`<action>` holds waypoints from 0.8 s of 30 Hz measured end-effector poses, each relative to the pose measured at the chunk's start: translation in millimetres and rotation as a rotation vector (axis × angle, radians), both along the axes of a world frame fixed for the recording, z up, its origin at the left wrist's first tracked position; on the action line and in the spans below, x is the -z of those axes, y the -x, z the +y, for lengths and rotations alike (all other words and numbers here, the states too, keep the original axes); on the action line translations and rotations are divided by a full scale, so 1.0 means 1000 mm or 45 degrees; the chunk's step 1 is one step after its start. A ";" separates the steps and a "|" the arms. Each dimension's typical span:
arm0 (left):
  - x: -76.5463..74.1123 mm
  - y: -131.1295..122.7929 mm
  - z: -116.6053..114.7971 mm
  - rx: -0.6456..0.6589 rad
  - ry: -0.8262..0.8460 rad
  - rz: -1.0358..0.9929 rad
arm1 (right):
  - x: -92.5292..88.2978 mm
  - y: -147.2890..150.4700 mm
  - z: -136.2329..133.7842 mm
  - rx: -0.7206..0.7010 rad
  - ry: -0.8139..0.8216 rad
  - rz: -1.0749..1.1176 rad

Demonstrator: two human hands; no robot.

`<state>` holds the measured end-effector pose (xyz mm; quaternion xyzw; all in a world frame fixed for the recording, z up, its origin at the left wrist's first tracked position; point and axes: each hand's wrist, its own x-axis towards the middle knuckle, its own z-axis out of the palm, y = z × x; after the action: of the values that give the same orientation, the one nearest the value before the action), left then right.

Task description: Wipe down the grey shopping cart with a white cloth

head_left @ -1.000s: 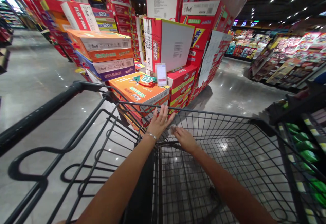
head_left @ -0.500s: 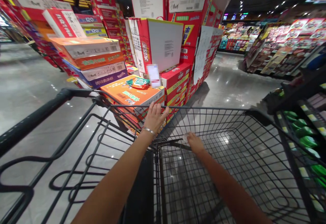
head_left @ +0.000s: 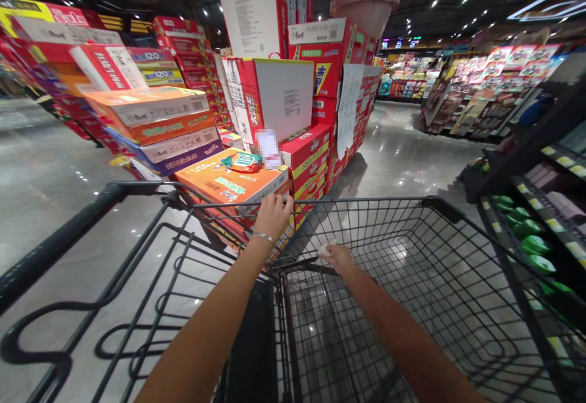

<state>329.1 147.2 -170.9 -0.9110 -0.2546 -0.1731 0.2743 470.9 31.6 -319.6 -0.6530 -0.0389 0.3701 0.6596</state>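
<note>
A black wire shopping cart [head_left: 458,281] spreads out in front of me. My left hand [head_left: 273,218], with a silver bracelet at its wrist, rests on the cart's side rim, fingers curled over the bar. Closed in a pinch, my right hand [head_left: 342,259] is inside the basket, close to its wire wall. A small crumpled white piece, like tissue or thin plastic [head_left: 326,248], sticks out from its fingers. Just beyond the left hand lies an orange carton [head_left: 215,177] with a small orange and green packet [head_left: 240,160] on it. Beside the packet is a pale, blurred-out item [head_left: 270,149].
Red cartons [head_left: 307,152] and a large white-sided box [head_left: 286,94] are stacked past the cart. More cartons [head_left: 151,110] stand at left. A shelf with green packages [head_left: 533,244] runs along the right. Grey shiny floor [head_left: 398,137] stretches behind.
The view has tilted up a little, so the stacks sit lower in it. My left fingers, spread before, are now curled at the rim. More of the white piece shows at my right hand.
</note>
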 end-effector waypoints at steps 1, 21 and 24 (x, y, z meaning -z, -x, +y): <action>0.000 0.001 -0.001 -0.022 0.012 0.005 | -0.002 0.006 0.003 0.033 -0.047 0.056; -0.011 0.041 -0.007 -0.190 0.194 0.065 | -0.096 0.061 0.032 -0.160 -0.486 -0.116; -0.011 0.043 -0.010 -0.199 0.152 0.045 | -0.094 0.060 0.020 -0.260 -0.450 -0.511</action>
<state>286.1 137.6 -160.1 -0.9060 -0.3300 -0.1196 0.2367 410.4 51.9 -225.1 -0.5808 -0.2980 0.2855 0.7017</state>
